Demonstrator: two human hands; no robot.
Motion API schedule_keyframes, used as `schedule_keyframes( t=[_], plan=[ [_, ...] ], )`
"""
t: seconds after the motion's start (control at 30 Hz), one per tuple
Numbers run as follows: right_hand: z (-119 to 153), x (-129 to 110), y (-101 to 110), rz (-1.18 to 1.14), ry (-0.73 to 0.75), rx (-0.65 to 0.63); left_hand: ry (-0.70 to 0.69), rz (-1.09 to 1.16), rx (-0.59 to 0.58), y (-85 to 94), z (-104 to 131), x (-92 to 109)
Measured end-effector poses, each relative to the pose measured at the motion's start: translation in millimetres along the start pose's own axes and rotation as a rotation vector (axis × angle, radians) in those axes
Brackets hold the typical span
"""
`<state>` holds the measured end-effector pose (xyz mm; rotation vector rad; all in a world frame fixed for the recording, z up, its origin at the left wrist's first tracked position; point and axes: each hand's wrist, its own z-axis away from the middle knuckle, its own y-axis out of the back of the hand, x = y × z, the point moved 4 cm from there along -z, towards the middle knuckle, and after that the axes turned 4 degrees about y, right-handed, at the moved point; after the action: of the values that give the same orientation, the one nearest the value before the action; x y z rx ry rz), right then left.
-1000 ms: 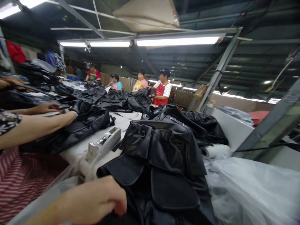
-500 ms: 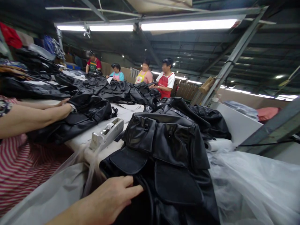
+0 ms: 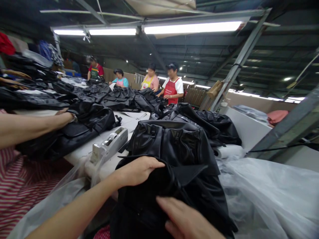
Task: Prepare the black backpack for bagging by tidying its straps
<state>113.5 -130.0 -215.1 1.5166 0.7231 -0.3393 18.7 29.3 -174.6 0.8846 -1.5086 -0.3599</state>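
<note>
L forearm comes in from lower left, bare, angled up & to the right. Left hand (image 3: pixel 138 171) curled, fingers bent over, thumb side up. Right hand (image 3: pixel 185 220) low at the bottom edge, palm down, fingers stretched twd upper left, fairly flat. Hands near each other, not touching.

Both hands (image 3: pixel 139 171) on black leather bag (image 3: pixel 174 149)

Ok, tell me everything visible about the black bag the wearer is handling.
The black bag looks like glossy faux leather, with two front pockets and small dark buckles. It lies slumped on the white table beside a tape dispenser, clear plastic sheeting at its right. The left hand grips a folded-over flap; the right hand presses flat on its near end.
</note>
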Motion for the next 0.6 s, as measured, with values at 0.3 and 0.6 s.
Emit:
schedule_keyframes(
  t=[0.3, 0.6],
  plan=[
    [-102, 74, 107, 0.261, -0.180, 0.278, 0.159, 0.094, 0.096, 9.2, -5, -3],
    [-141, 69, 95, 0.498, -0.458, 0.363, 0.347, 0.299, -0.064, -52.3, -14, -46]
  ],
)
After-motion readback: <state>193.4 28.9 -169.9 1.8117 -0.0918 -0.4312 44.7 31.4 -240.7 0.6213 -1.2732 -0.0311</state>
